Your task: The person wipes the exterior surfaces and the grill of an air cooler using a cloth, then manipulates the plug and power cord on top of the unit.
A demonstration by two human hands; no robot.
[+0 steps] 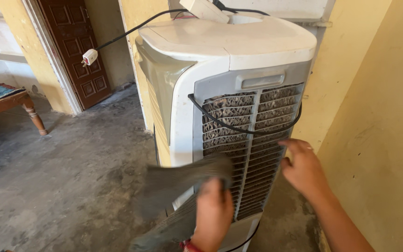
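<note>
Yellow-walled room, dusty white air cooler (pixel 229 93)

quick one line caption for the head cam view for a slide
Left hand wipes a grey cloth over the air cooler's rear grille while the right hand hovers beside it.

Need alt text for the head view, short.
A person's left hand presses a grey cloth against the grille of a white air cooler, while the right hand rests open beside the grille. A black cord loops across the grille; a bare concrete floor lies to the left.
</note>
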